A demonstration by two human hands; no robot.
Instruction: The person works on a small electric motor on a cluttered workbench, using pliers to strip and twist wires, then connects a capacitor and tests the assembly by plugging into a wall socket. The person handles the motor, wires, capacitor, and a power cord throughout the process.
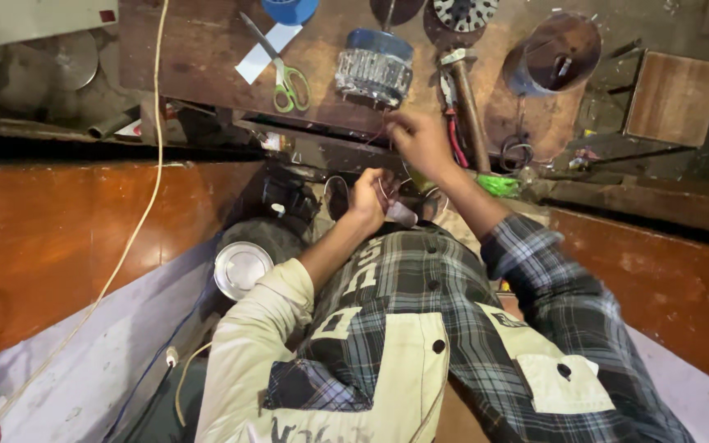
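My left hand (368,198) is closed around a bundle of thin copper wire and a small pale sleeve (401,214), held close to my chest. My right hand (418,141) is raised above it, fingers pinched on a thin strand of the same wire (381,135) that runs up toward a motor stator (375,67) with a blue end and a ribbed metal core. The stator stands on the wooden workbench (198,49), just beyond my right hand. Both sleeves are plaid and cream.
Green-handled scissors (283,72), a hammer (467,94), red-handled pliers (455,135) and a blue-rimmed round tin (560,56) lie on the bench. A round metal lid (241,268) sits lower left. A pale cord (137,221) crosses an orange-brown surface (59,238).
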